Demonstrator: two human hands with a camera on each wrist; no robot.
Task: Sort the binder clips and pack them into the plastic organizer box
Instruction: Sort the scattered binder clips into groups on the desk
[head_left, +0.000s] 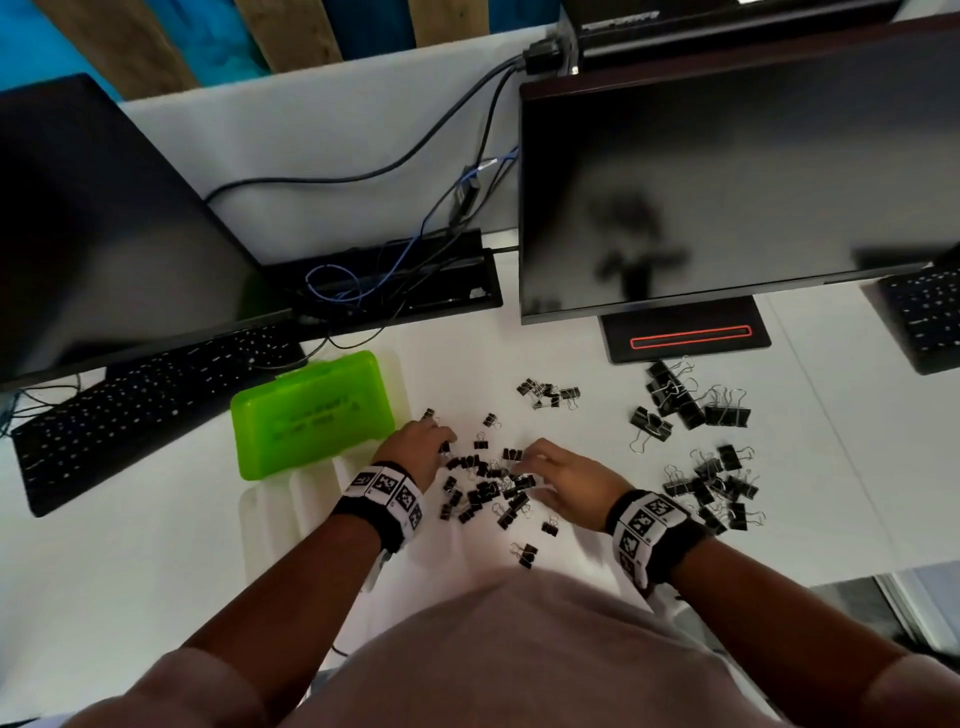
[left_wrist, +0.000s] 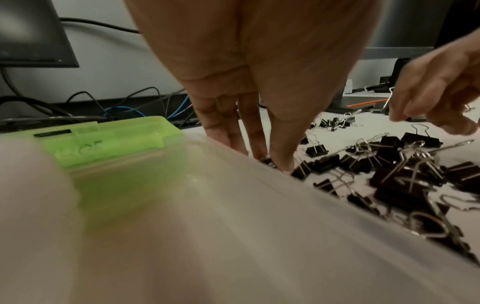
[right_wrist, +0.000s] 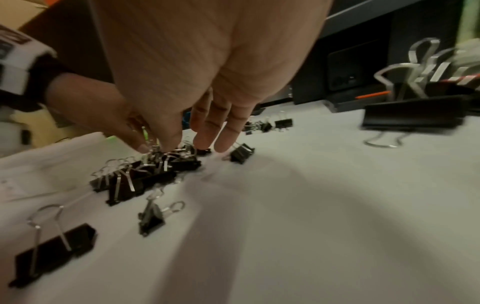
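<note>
Both hands' fingers (head_left: 441, 434) reach straight into small binder clips (head_left: 485, 488); green box (head_left: 311, 415) embossing unreadable.

Head overhead; wrists close, sharing clip pile (head_left: 488, 483)

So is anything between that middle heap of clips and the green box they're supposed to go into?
On the desk, only the left hand, at the edge of the heap of clips nearest the green box. But the box appears shut, so its lid would bar the way.
</note>
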